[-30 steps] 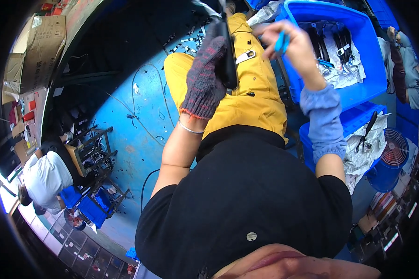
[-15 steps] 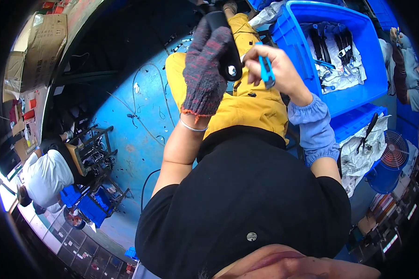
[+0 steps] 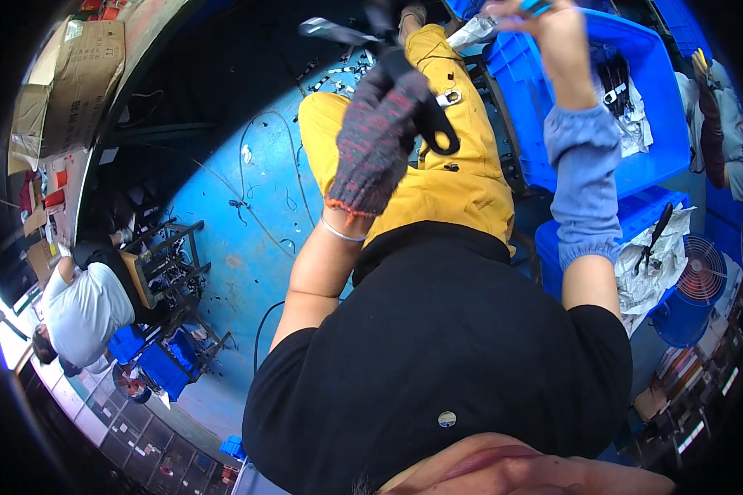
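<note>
My left hand (image 3: 376,136), in a dark grey and red knit glove, is closed round a black-handled tool. A hole shows in the tool's rounded handle end (image 3: 446,140); a blurred, shiny metal part (image 3: 338,31) shows beyond the hand, and I cannot tell how it joins. My bare right hand (image 3: 553,29) is raised at the upper right, before the blue crate, fingers closed on a blue utility knife (image 3: 537,7). Only a little of the knife shows at the picture's edge. A small white piece (image 3: 448,98) shows against my yellow trousers (image 3: 437,194), beside the tool.
A large blue crate (image 3: 673,148) holds black-handled tools on pale paper. Below it, another blue bin carries paper (image 3: 656,272) with a black tool; a round fan (image 3: 699,268) stands beside it. Cords and scraps lie on the blue floor (image 3: 239,223). A person (image 3: 91,309) sits at left.
My right hand has moved up and right, away from the tool, with the utility knife. The tool in my left hand has turned, and its handle end sits further right.
</note>
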`<action>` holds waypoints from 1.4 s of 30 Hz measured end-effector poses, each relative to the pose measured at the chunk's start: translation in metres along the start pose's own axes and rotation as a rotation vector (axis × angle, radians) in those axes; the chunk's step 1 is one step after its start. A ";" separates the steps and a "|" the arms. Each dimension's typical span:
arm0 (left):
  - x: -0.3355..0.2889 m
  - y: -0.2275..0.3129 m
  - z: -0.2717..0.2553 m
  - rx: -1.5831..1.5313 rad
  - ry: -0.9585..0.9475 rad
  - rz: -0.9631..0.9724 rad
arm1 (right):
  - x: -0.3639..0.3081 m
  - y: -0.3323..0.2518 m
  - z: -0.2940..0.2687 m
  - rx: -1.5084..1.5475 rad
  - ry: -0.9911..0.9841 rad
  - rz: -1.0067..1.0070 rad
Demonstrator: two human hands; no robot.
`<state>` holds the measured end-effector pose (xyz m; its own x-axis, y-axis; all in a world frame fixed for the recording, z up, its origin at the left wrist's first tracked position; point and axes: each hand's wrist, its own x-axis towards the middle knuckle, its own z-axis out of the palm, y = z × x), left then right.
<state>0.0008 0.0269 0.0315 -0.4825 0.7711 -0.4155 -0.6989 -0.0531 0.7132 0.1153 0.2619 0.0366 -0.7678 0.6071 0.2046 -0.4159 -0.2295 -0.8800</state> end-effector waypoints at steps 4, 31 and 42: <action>0.017 0.014 -0.002 -0.094 0.108 0.289 | -0.052 0.045 0.041 -0.445 0.069 0.221; 0.018 0.013 0.012 -0.251 0.216 0.439 | -0.073 0.070 0.068 -1.094 0.068 -0.067; 0.021 0.007 0.011 -0.173 0.164 0.532 | -0.070 0.026 0.079 -0.497 0.017 0.160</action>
<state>-0.0088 0.0491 0.0343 -0.8566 0.5027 -0.1167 -0.4073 -0.5197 0.7511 0.1199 0.1534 0.0334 -0.7931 0.6072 0.0478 -0.0099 0.0657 -0.9978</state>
